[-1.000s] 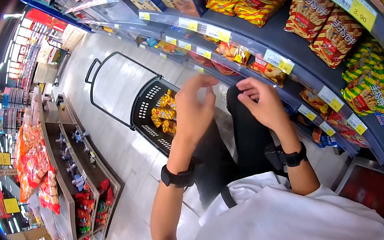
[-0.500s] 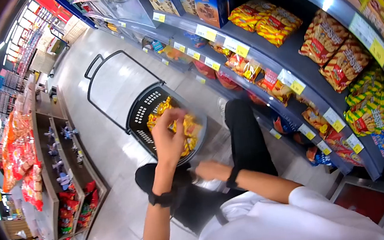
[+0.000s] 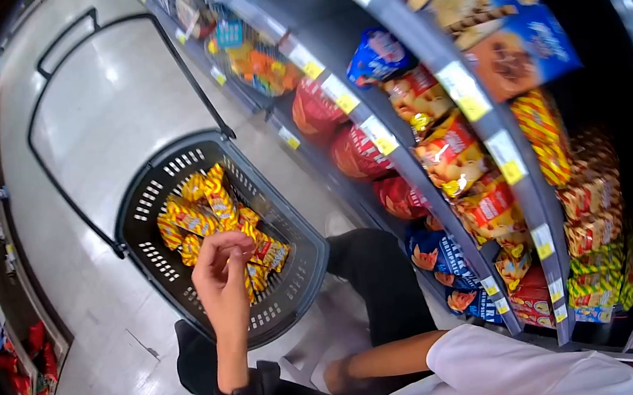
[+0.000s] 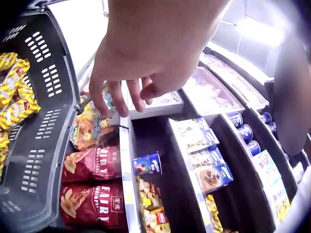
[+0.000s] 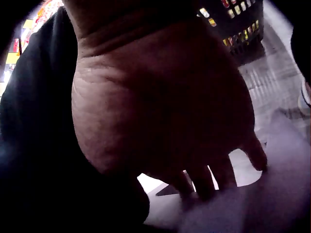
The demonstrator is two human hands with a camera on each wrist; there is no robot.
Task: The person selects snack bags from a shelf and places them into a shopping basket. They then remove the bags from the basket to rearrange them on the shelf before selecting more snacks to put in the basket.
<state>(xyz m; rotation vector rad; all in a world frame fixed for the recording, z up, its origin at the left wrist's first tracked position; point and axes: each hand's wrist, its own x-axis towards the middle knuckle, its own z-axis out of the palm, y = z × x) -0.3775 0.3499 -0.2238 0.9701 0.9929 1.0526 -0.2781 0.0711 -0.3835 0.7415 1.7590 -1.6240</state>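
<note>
In the head view my left hand (image 3: pixel 223 278) hovers over the near side of a dark shopping basket (image 3: pixel 136 221), fingers loosely bent and nothing between them. Yellow striped snack packets (image 3: pixel 191 218) lie in a heap inside the basket. The left wrist view shows the same hand (image 4: pixel 146 68) with its fingers hanging down in front of the shelves. Low between the knees is my right hand (image 3: pixel 336 375), blurred in the head view. From the right wrist, the hand (image 5: pixel 165 107) has its fingers spread, their tips overlapping a pale, blurred surface (image 5: pixel 233 208).
Shelves of snacks stand along the right, with red bags (image 3: pixel 362 151), blue bags (image 3: pixel 453 259) and blue biscuit boxes (image 3: pixel 516 43). The basket's long handle (image 3: pixel 50 180) extends over the tiled floor (image 3: pixel 102 329). A lower display shelf (image 3: pixel 19 276) lines the left edge.
Both hands were raised in front of the body; the right has dropped between the knees and the left has moved over the basket. The view has come closer to the basket and shelves.
</note>
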